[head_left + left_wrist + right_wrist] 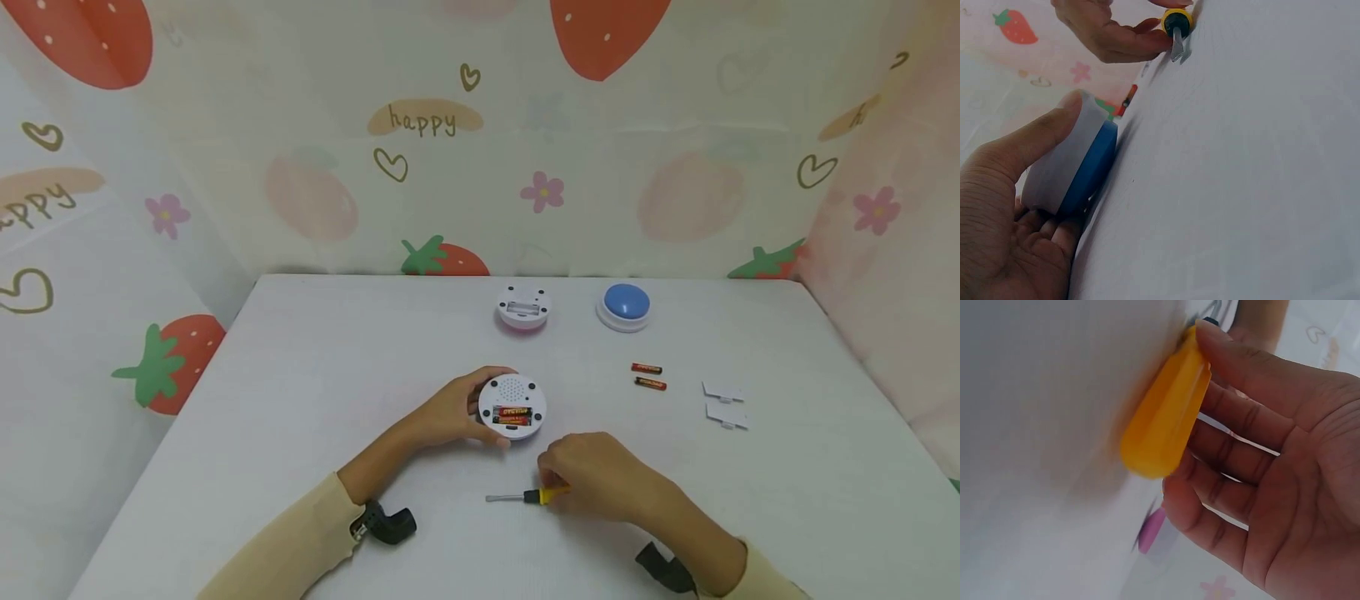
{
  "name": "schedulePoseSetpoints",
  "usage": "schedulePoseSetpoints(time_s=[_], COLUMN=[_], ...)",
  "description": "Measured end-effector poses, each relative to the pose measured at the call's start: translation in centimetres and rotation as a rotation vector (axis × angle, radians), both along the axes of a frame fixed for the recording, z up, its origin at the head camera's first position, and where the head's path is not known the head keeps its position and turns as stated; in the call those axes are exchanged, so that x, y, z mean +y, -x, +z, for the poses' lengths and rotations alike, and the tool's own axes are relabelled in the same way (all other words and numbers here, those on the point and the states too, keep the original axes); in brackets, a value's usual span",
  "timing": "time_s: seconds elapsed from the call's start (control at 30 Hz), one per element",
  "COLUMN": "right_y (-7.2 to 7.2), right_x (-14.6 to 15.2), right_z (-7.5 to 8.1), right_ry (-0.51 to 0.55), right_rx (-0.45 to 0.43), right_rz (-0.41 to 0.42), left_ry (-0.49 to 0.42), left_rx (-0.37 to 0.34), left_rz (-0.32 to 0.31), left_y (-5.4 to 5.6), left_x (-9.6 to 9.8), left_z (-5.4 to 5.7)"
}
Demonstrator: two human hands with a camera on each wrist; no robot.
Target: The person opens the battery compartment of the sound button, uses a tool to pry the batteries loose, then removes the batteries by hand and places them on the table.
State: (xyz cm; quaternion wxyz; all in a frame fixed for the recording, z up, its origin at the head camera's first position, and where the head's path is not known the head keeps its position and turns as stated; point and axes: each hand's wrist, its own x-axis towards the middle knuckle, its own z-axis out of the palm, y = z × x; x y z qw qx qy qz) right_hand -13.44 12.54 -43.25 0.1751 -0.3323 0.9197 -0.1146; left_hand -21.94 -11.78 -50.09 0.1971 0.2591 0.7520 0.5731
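The left hand (pixel 457 408) gripped a round white button (pixel 512 388), thumb on the near rim and fingers round the far side. The button's base faced up, with two red-and-black batteries (pixel 512 415) in its slot; the left wrist view showed its blue dome underneath, close to the table (pixel 337 350), though whether the two touched could not be told.

Seen from the head view, with that button as the middle of the clock, the right hand (pixel 592 468) was at four o'clock. Its thumb and fingers pinched the yellow handle of a screwdriver (pixel 531 497), which lay toward six o'clock, low over the table, its metal tip toward nine.

At twelve o'clock sat a second button (pixel 523 309), pink below, its white base up and its battery slot bare. A third button (pixel 627 302) stood dome up near two o'clock, blue on a white base. Two loose batteries (pixel 649 383) lay just short of three o'clock, one beside the other, and farther out at three were two small white covers (pixel 726 416). Behind the table hung a strawberry-print cloth (pixel 487 200). Both arms wore beige sleeves (pixel 300 529).
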Motion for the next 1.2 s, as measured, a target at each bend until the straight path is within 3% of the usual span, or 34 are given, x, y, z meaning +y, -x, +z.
schedulePoseSetpoints(time_s=[0.13,0.3,0.53,0.87,1.2], right_y=[0.5,1.2,2.5,4.1,4.3], right_x=[0.3,0.3,0.5,-0.3,-0.8], right_z=[0.4,1.0,0.6,0.0,-0.2], right_ry=[0.043,0.143,0.232,0.251,0.247], right_rx=[0.056,0.189,0.350,0.355,0.351], right_rz=[-0.056,-0.156,-0.215,-0.181,-0.153], left_ry=[0.008,0.010,0.019,0.000,0.028], left_rx=[0.000,0.000,0.008,0.003,0.006], left_rz=[0.001,0.006,-0.001,-0.005,0.005], left_y=[-0.1,0.0,0.0,0.0,0.0], left_x=[0.0,0.0,0.1,0.0,-0.1], left_z=[0.1,0.1,0.1,-0.1,-0.1])
